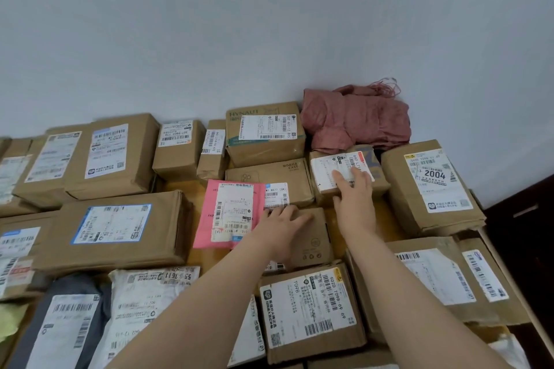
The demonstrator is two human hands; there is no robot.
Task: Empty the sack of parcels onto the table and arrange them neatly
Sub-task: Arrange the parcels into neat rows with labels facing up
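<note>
Covering part of the small labelled box [325, 171], the right hand [355, 201].

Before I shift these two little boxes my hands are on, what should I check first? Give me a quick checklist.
1. Sack emptied: the pink sack lies crumpled by the wall, and whether anything is left inside: cannot tell.
2. Left hand lies flat on the plain brown box, ready to slide it: ok.
3. Right hand rests on the white-labelled box, fingers straight: ok.
4. Pink mailer squared with its neighbours: it sits skewed, not ok.
5. Free table to slide into: a bare strip shows below the mailer, ok.
</note>
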